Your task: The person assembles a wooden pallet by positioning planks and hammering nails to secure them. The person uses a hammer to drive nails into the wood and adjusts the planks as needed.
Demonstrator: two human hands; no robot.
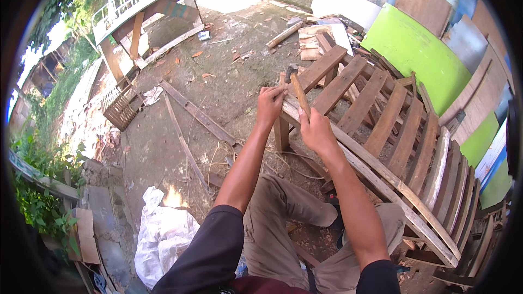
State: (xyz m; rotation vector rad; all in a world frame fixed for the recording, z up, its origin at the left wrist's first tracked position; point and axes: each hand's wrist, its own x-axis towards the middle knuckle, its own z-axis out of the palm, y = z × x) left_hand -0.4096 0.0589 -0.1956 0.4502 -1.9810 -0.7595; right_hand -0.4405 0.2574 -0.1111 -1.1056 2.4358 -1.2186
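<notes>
My right hand (317, 132) grips the wooden handle of a hammer (299, 93). The dark hammer head is raised just above the near left corner of a slatted wooden frame (357, 102). Beside that corner my left hand (270, 104) is closed, its fingertips pressed together at the end of the wood close to the hammer head. Whatever those fingers pinch is too small to make out. A pale wooden rail (404, 189) runs along the frame's near edge, with brown slats leading away from it. A wooden leg (281, 133) stands under the corner.
Long wooden strips (192, 110) and loose wire lie on the dirt floor to the left. A white sack (162, 239) sits by my left side. Green board (417, 57) and other panels lean at the right. A slatted crate (119, 110) and wooden table (147, 17) stand farther left.
</notes>
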